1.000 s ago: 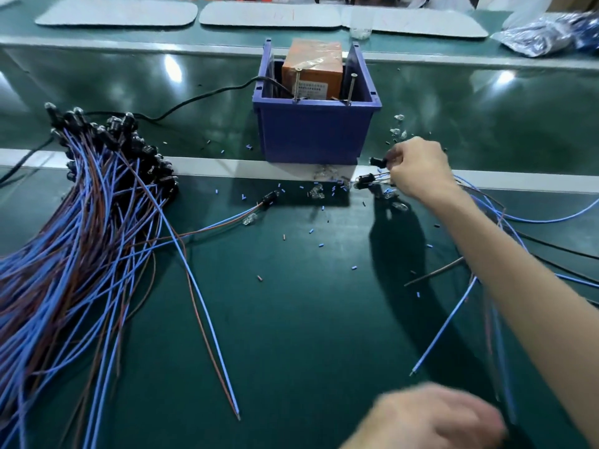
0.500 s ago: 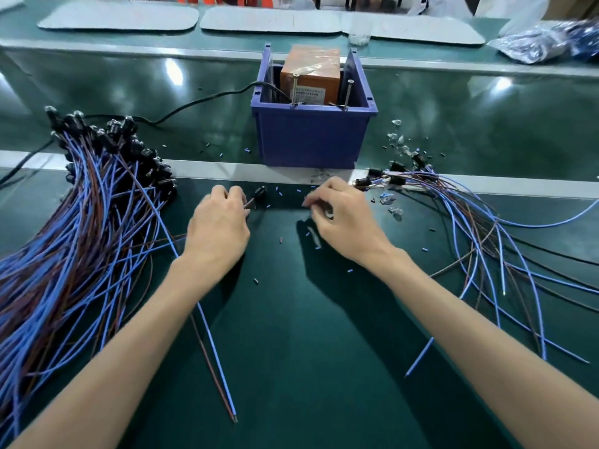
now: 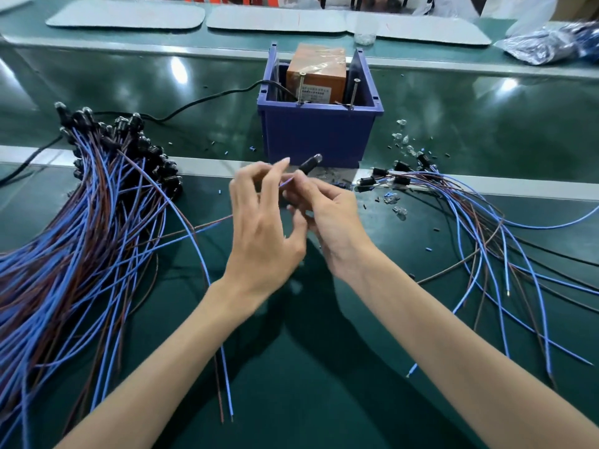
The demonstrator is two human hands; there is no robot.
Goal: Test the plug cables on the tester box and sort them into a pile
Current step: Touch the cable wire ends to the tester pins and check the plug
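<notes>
1. At centre, just in front of the bin, my right hand [image 3: 327, 218] has its fingers curled on one plug cable [image 3: 309, 163]. It pinches the cable just below the black plug, whose clear tip points up and away toward the bin.
2. Beside it is my left hand [image 3: 262, 228], fingers half spread and forefinger raised. The blue wire passes by its fingertips, but blur keeps me from telling whether it pinches the wire or only touches it.
3. The held cable's blue and brown wires come out past the left hand and run over the table [image 3: 291, 400] toward the left. I cannot trace where their ends lie.
4. On handling, I judge the cable to be light. The plug is stiff and easy to pinch, while the wires are thin and limp and will droop and drag. I would hold the plug body with one hand and the wires near their bare ends with the other. The clear tip looks breakable, so I would not squeeze it.
5. The blue bin [image 3: 317, 137] holds the orange tester box [image 3: 316, 72]. Two metal pins [image 3: 301, 89] stand at the bin's front rim and are probably the contacts.
6. At left lies the large pile [image 3: 81, 222], with its plugs bunched at the far end.
7. At right is a smaller loose bundle [image 3: 479, 218]. Its wires cross, so a lifted cable may snag its neighbours.
8. Small bits [image 3: 400, 210] are scattered on the table, and a black cord [image 3: 207, 100] runs to the bin.
</notes>
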